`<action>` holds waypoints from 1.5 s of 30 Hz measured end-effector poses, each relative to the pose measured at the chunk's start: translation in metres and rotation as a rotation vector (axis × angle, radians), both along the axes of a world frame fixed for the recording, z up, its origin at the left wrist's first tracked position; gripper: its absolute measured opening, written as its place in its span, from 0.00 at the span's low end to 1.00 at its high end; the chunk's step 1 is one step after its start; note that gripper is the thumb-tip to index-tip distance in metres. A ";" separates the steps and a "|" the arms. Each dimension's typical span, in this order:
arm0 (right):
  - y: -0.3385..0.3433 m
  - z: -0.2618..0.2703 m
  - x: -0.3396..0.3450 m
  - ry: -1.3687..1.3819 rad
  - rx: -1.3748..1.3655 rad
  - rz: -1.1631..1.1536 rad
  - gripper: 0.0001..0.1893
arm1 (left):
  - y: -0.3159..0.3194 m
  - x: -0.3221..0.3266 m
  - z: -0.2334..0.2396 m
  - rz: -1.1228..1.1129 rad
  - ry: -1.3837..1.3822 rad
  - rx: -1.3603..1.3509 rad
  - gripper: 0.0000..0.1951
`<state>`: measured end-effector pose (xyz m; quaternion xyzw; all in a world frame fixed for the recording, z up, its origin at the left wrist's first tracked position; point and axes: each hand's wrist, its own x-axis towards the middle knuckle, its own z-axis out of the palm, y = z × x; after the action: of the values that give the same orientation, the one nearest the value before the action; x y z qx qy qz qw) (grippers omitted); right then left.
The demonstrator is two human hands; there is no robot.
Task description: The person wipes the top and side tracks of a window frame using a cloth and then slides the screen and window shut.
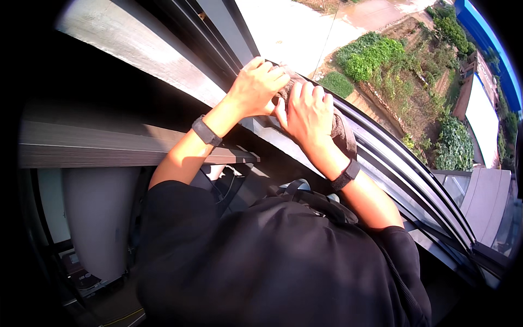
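A grey-brown cloth, its surface rough like towelling, lies over the window's bottom frame with its multiple metal rails. My left hand grips the cloth's far end, fingers curled over the rail close to the upright dark window frame. Just to its right, my right hand presses on the same cloth with bent fingers, its thumb near the left thumb. Part of the cloth shows between the hands, and a loose end hangs past the right wrist. Both palms hide what lies under them. Each wrist wears a black band.
Beyond the rail is a drop to ground outside, with green plants and pale paving. A light ledge runs along the upper left. Below it, a dark wood-grain tabletop juts toward my left forearm. A cable hangs near its end.
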<state>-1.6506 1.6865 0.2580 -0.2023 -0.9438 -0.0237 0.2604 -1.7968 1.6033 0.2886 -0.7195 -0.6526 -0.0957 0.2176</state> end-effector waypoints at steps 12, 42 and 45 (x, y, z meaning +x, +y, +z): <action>-0.030 0.001 -0.053 -0.007 -0.040 0.066 0.22 | -0.027 -0.009 0.015 0.346 0.274 -0.198 0.13; 0.035 -0.009 0.154 0.131 0.019 0.199 0.27 | 0.012 0.137 -0.030 0.026 -0.246 0.139 0.26; 0.028 -0.006 0.143 0.139 -0.023 0.213 0.27 | -0.003 0.121 -0.028 0.092 -0.141 0.147 0.28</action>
<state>-1.5076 1.7149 0.2518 -0.1052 -0.9398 0.0291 0.3240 -1.6763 1.6001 0.2603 -0.6625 -0.6897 -0.1838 0.2273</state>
